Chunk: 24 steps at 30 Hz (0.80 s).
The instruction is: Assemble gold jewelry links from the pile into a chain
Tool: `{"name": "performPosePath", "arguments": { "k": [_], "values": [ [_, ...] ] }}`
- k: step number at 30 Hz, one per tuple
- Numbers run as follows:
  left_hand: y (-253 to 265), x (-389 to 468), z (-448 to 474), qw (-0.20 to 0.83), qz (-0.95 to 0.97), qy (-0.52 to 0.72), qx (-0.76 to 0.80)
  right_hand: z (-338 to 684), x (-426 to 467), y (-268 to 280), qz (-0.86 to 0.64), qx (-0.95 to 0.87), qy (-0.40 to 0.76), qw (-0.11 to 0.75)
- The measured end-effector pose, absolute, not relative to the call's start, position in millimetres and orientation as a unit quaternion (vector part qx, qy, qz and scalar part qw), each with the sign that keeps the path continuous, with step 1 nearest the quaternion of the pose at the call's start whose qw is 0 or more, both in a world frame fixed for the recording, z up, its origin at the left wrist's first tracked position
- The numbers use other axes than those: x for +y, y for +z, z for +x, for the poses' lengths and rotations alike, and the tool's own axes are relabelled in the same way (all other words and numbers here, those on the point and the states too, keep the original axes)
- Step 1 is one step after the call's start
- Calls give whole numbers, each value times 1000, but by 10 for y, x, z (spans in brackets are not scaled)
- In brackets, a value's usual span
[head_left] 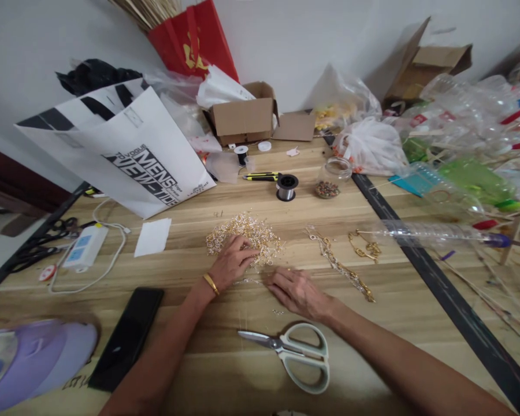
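Note:
A loose pile of small gold and clear beads (pixel 242 228) lies on the wooden table. My left hand (pixel 234 257) is at the near edge of this pile, fingers bent and closed among the beads; what they pinch, if anything, is too small to make out. Just right of it, my right hand (pixel 298 290) rests low on the table with its fingers curled together. A thin beaded strand (pixel 248 281) runs from below my left hand to the right fingertips, which appear to grip its end. A few loose beads (pixel 278 312) lie nearer me, above the white-handled scissors (pixel 305 358).
Finished-looking beaded strands (pixel 340 266) lie right of my hands. Behind the pile are a wire spool (pixel 286 188), a utility knife (pixel 262 175) and a glass jar (pixel 334 178). A black phone (pixel 127 338) and power strip (pixel 85 248) lie left. Plastic bottles (pixel 459 115) crowd the right.

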State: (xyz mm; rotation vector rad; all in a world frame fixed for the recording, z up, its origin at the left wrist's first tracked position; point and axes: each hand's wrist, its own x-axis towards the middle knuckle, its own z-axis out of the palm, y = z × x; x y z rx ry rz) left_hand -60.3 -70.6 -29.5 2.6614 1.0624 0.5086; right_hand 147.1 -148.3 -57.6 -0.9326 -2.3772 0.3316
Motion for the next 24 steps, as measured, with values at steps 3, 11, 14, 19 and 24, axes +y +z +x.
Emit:
{"name": "performPosePath", "arguments": {
  "k": [3, 11, 14, 19, 24],
  "values": [
    [-307, -715, -612, 116, 910, 180, 354, 1469, -1480, -580, -343, -883, 147, 286],
    [-363, -673, -680, 119, 898, 223, 360, 1462, -1486, -573, -352, -881, 144, 282],
    [-399, -654, -705, 114, 895, 229, 364, 1461, -1489, -569, -353, -881, 143, 281],
    [-417, -646, -723, 113, 890, 235, 373, 1462, -1495, -566, -356, -880, 144, 279],
    [-395, -650, -733, 123, 884, 238, 384, 1459, -1498, -565, -358, -877, 154, 280]
  ]
}}
